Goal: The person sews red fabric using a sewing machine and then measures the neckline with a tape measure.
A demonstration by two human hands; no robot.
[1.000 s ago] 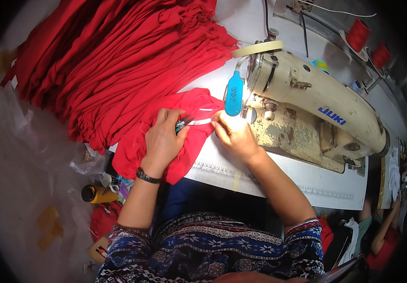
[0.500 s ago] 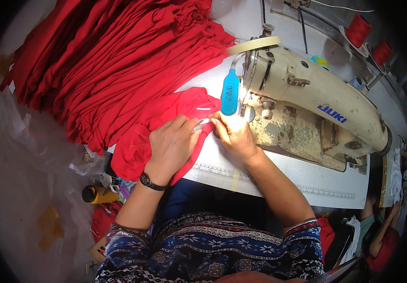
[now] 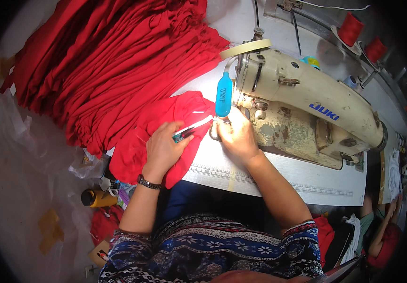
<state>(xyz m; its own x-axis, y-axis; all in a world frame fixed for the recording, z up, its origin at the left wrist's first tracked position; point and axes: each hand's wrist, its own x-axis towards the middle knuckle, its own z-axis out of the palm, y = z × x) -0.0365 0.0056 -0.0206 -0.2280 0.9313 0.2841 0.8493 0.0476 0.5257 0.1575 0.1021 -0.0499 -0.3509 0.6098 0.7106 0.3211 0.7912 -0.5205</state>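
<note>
My left hand [image 3: 162, 147] is closed around a small teal-and-black cutting tool, which looks like thread snips [image 3: 183, 135]. It rests over a bunched red cloth [image 3: 137, 144] on the machine bed. A narrow white strip [image 3: 201, 122] runs from near the snips toward the needle area. At the strip's far end, the bent fingers of my right hand [image 3: 239, 137] are closed, apparently pinching it. This hand lies beside the cream sewing machine [image 3: 302, 85], just below a blue-cased lamp [image 3: 223, 94]. The lamp and my fingers hide the needle.
A big pile of folded red garments [image 3: 118, 66] fills the far left. A roll of pale tape [image 3: 246, 48] sits on the machine head. Red thread cones [image 3: 349, 29] stand at the back right. A ruler [image 3: 307, 189] runs along the near edge. Another person [image 3: 385, 245] is at lower right.
My left hand has drawn slightly back from my right, so the snips and the white strip now show. The whole view has shifted a little.
</note>
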